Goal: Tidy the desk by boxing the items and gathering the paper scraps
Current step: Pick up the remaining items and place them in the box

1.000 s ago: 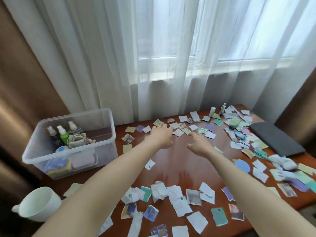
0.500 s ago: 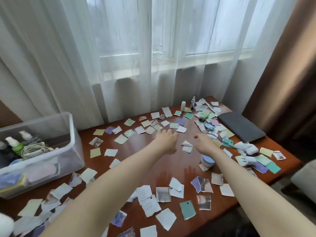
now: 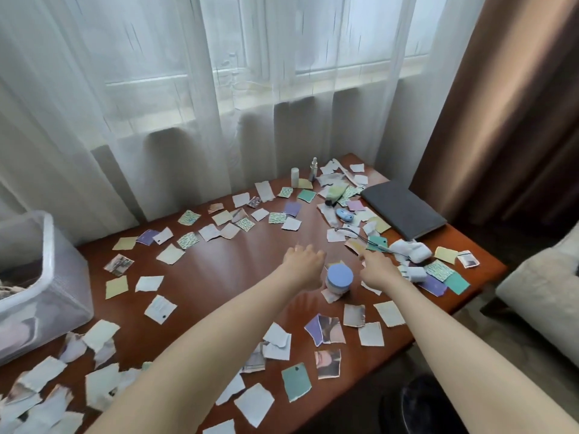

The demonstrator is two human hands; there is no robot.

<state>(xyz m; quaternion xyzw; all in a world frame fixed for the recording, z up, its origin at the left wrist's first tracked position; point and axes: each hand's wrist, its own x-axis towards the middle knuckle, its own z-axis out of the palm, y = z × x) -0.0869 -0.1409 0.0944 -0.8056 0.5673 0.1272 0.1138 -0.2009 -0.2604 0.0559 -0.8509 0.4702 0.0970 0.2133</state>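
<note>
Torn paper scraps (image 3: pixel 170 253) in several colours lie all over the brown desk (image 3: pixel 219 270). A small round jar with a blue lid (image 3: pixel 339 277) stands near the desk's middle right, between my two hands. My left hand (image 3: pixel 304 261) hovers just left of the jar, fingers relaxed and holding nothing. My right hand (image 3: pixel 374 268) hovers just right of it, also loose and holding nothing. A clear plastic box (image 3: pixel 37 286) with items inside stands at the desk's left edge.
At the back right stand a small white bottle (image 3: pixel 294 177) and a dropper bottle (image 3: pixel 313 168), with a blue mouse (image 3: pixel 344 215), white socks (image 3: pixel 407 249) and a dark flat case (image 3: pixel 402 208) nearby. A light armchair (image 3: pixel 545 292) sits right of the desk. Curtains hang behind.
The view has swung right, so the plastic box slid to the left edge. Both hands moved right and closer to the blue-lidded jar, now flanking it.
</note>
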